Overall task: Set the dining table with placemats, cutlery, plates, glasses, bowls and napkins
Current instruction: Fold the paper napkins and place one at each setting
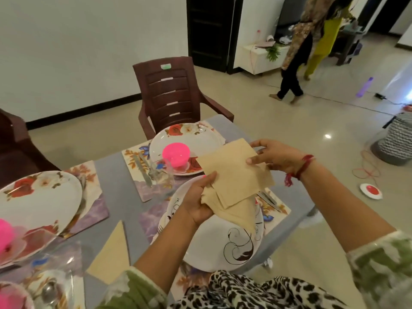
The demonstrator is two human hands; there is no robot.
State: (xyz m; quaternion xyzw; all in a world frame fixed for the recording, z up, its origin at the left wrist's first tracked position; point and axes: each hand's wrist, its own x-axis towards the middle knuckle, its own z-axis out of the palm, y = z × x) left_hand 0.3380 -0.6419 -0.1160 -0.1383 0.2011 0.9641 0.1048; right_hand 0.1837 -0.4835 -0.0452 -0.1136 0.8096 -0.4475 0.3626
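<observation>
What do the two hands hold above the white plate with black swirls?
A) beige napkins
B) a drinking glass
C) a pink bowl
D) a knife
A: the left hand and the right hand both grip the beige napkins over the plate with black swirls.

A brown plastic chair (176, 97) stands at the grey table's (113, 177) far edge, beyond the grip, before a white wall (89, 41) with dark skirting (78, 110). Right of the grip, glossy beige floor tiles (289, 134) catch a light's glint (327, 136); a dark door (209, 30) and a low white cabinet (256, 59) stand far beyond.
</observation>
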